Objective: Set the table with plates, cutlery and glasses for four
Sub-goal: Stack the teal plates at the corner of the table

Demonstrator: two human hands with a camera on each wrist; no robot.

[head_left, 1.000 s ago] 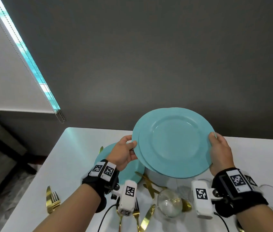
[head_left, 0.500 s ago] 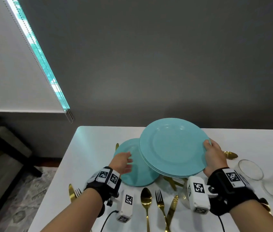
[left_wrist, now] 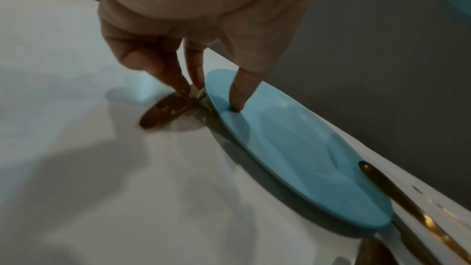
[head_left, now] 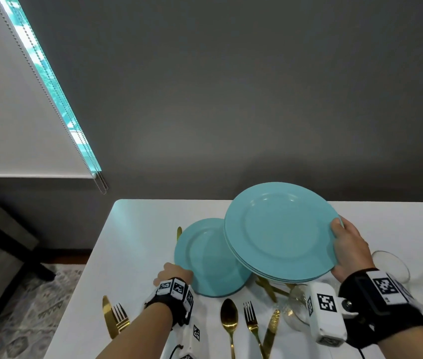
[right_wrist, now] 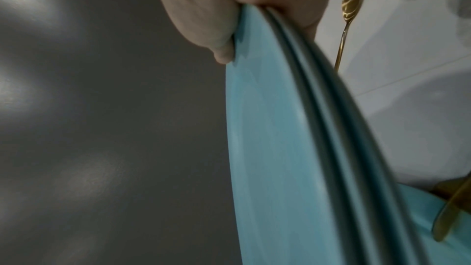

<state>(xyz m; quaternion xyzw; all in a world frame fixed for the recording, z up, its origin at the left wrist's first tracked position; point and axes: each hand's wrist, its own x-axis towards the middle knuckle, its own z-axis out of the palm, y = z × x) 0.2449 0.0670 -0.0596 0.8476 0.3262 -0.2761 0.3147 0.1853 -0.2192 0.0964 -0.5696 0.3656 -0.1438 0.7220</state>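
My right hand (head_left: pixel 347 244) alone holds a stack of teal plates (head_left: pixel 277 231) by its right rim, tilted above the white table (head_left: pixel 140 229). In the right wrist view the thumb lies on the top plate and the fingers curl under the stack of teal plates (right_wrist: pixel 293 148), gripped by my right hand (right_wrist: pixel 254 7). A single teal plate (head_left: pixel 205 257) lies flat on the table, partly under the stack. My left hand (head_left: pixel 174 273) pinches its near-left rim. In the left wrist view, my left hand (left_wrist: pixel 214 98) has its thumb on the single plate (left_wrist: pixel 293 144) and its fingertips at the edge, beside a gold utensil (left_wrist: pixel 165 112).
A gold knife (head_left: pixel 108 320) and fork (head_left: pixel 121 317) lie at the front left. A gold spoon (head_left: pixel 229 317), fork (head_left: pixel 250 317) and knife (head_left: pixel 272 325) lie in front of the plates. Clear glasses (head_left: pixel 391 265) stand at the right, and one glass (head_left: pixel 297 307) is by my right wrist.
My left hand let go of the stack and dropped to the single plate's rim. The right hand now carries the stack alone, lower and further right.
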